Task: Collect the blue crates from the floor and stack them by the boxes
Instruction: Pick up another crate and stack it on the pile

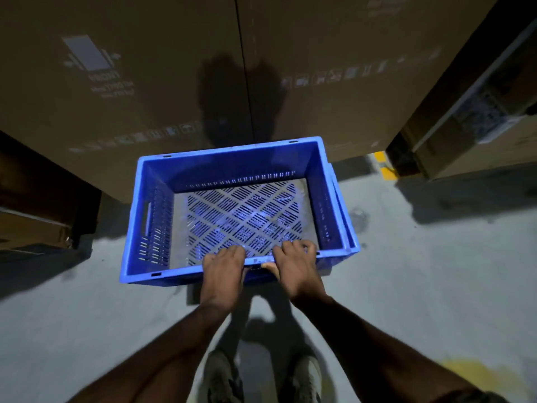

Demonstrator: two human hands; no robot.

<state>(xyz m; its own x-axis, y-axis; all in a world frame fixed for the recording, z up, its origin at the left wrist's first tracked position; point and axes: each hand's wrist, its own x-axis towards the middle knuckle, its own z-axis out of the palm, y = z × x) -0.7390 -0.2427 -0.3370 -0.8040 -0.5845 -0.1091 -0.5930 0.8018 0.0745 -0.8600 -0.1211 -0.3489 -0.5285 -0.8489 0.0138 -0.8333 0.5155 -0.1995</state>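
An empty blue crate (151, 216) with a slotted floor and slotted walls sits in front of me, its far side close to two tall cardboard boxes (162, 82). The edge of a second blue crate (350, 228) shows under it along the right side. My left hand (222, 271) and my right hand (296, 266) both grip the crate's near rim, fingers curled over the rim into the crate, thumbs on the outer wall.
Grey concrete floor (421, 271) lies all around. More cardboard boxes stand at the far right (470, 112) and at the left (37, 205). Yellow floor marks show at the right (383, 167). My shoes (261, 379) are below the crate.
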